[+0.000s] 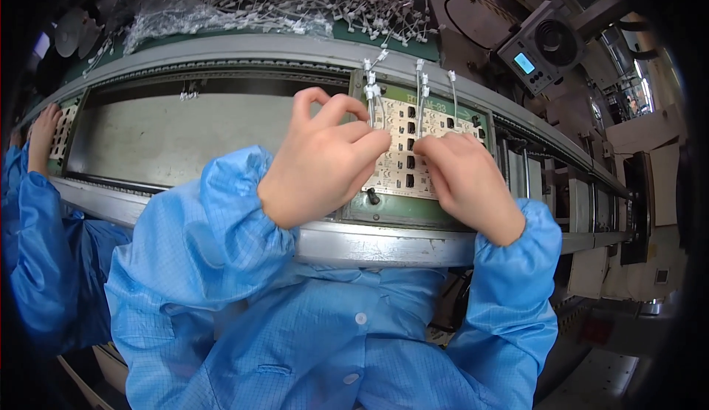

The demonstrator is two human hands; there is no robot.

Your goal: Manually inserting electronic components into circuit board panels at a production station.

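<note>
Both my hands are over a pale circuit board panel (399,182) with a row of black components, set in a green fixture (402,209). My left hand (325,160) is closed at the panel's left side, thumb and forefinger pinched at the lower end of a white connector cable (381,107); its other fingers curl beside upright white plugs. My right hand (473,181) is closed too, fingertips together at the foot of another thin white cable (421,111). What lies between the fingertips is mostly hidden. A third white cable (454,92) rises from the panel's far right part.
The fixture rides between metal rails (391,244). Beyond the far rail lies a heap of white connector cables (354,8) with clear plastic film (185,22). A fan device (543,45) with a lit screen stands far right. At left, a co-worker's hand (44,137) touches another board.
</note>
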